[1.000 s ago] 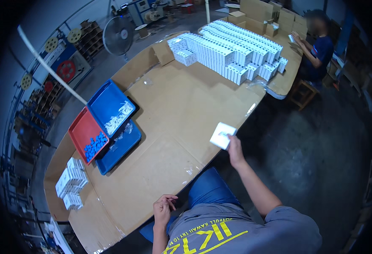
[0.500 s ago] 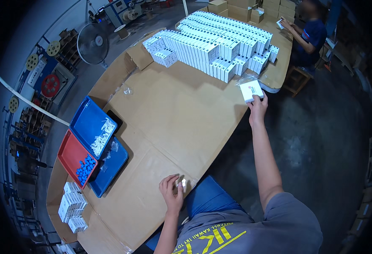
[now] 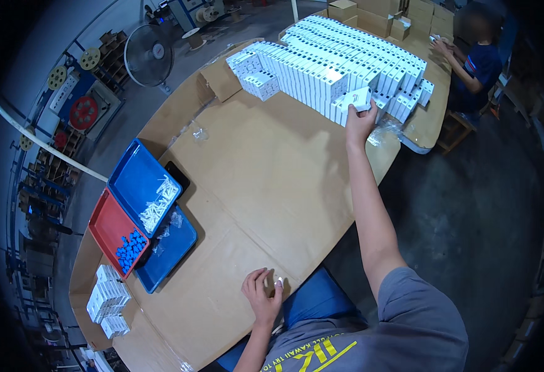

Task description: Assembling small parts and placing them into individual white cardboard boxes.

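Out at the front edge of the stacked white boxes, my right hand grips one small flat white box. That box is tilted and overlaps the front of the stack in the view; whether it touches the stack I cannot tell. My left hand rests low over the near edge of the cardboard-covered table, fingers apart and slightly curled. A small whitish spot shows at its thumb tip, too small to name. Crumpled clear plastic lies just right of my right hand.
At the left are a blue tray with white pieces, a red tray with blue pieces, and a lower blue tray. More white boxes stand near left. A co-worker sits at the far right. A fan stands beyond the table.
My right hand has carried the white box left and away from me, from beside the clear plastic to the stack's front. My left hand has shifted slightly, its thumb further from the fingers.
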A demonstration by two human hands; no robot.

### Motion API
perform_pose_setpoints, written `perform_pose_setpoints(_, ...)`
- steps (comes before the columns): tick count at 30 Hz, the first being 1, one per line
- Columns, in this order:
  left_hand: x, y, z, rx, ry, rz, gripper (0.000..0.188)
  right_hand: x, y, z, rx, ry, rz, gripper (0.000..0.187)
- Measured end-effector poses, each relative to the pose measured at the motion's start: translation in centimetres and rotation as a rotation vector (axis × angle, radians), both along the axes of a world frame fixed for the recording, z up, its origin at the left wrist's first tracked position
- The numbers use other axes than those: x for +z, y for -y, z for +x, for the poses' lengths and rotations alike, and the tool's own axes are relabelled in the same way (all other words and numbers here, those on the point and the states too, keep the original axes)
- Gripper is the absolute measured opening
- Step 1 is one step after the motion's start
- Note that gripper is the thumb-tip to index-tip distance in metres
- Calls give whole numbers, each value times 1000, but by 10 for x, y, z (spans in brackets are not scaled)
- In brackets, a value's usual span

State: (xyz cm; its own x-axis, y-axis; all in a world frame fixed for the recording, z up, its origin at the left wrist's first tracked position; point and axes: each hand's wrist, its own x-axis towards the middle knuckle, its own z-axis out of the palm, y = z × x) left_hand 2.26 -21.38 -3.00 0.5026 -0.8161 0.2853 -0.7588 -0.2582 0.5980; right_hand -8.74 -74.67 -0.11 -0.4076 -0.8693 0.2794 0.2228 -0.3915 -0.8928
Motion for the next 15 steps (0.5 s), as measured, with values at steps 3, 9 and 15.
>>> perform_pose_setpoints(3,3,0,0,1,21,-8,38,6,4,27,-30,-25,-19,73)
perform_pose_setpoints(9,-2,3,0,1,17,21,39,-2,26,45,-143,-395,-50,64)
perform_pose_setpoints(15,-1,2,4,1,18,42,41,0,17,47,-184,-600,-58,60)
